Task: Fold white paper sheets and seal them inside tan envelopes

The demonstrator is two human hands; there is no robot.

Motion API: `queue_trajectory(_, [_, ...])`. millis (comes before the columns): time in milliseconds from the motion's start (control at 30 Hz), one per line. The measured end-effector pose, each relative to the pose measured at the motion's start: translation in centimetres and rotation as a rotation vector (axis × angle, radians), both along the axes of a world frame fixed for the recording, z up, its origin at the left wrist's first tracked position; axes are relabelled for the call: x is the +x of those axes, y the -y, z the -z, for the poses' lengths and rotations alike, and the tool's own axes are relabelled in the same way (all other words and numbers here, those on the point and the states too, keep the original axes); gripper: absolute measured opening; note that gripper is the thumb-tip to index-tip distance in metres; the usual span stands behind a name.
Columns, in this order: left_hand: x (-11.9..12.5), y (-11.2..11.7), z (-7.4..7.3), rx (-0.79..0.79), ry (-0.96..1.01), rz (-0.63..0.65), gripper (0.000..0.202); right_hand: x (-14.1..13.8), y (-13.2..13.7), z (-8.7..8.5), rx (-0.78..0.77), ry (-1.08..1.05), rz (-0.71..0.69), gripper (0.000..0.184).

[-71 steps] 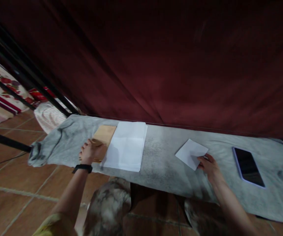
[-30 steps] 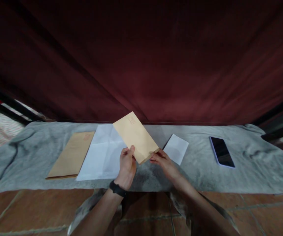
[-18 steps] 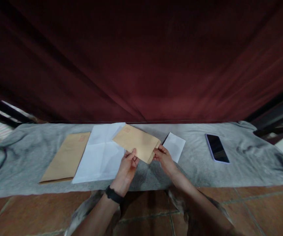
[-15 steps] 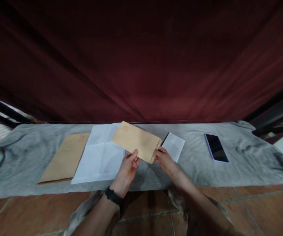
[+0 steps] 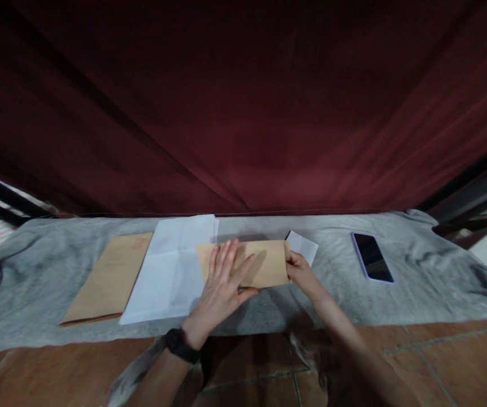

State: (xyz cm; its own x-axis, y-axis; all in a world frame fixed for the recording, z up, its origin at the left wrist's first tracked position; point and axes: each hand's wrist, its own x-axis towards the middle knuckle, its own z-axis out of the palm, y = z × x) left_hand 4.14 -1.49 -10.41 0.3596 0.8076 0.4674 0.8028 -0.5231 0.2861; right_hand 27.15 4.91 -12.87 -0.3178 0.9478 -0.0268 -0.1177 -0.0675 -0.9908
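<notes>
A brown envelope (image 5: 269,263) lies flat on the grey cloth (image 5: 417,282), partly over a white sheet of paper (image 5: 171,271). My left hand (image 5: 222,288) rests on the envelope's left half, fingers stretched out flat. My right hand (image 5: 300,271) pinches the envelope's right end. A small folded white paper (image 5: 305,246) lies just beyond my right hand. A stack of brown envelopes (image 5: 108,280) sits left of the white sheet.
A dark phone (image 5: 373,257) lies on the cloth to the right. A dark red curtain (image 5: 243,113) hangs behind the cloth-covered surface. Terracotta floor tiles (image 5: 438,367) show below, with my knees under the front edge.
The envelope, held tilted in the air between both hands, has come down flat on the cloth. My left hand has opened and pressed onto it; my right hand stays on its right end.
</notes>
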Motion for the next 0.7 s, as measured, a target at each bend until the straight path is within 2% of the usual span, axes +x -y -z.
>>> queue_trajectory(100, [-0.6,-0.6,-0.5,0.041,-0.178,-0.040,0.105,0.5,0.1,-0.3,-0.061,0.000,-0.068,0.028])
queue_trajectory(167, [-0.4,-0.6,-0.5,0.018,-0.233,-0.026,0.112,0.7,0.0,-0.3,-0.095,-0.008,-0.089,0.030])
queue_trajectory(400, [0.2,-0.1,-0.3,-0.046,-0.245,-0.013,0.108,0.7,-0.1,0.4,-0.173,-0.085,-0.100,0.033])
queue_trajectory(567, [0.0,-0.2,-0.3,-0.046,-0.218,-0.028,0.102,0.6,-0.5,0.5,-0.149,-0.050,-0.084,0.037])
queue_trajectory(700, [-0.1,-0.2,0.0,-0.061,-0.214,-0.029,0.107,0.7,-0.9,0.7,-0.158,-0.003,-0.084,0.040])
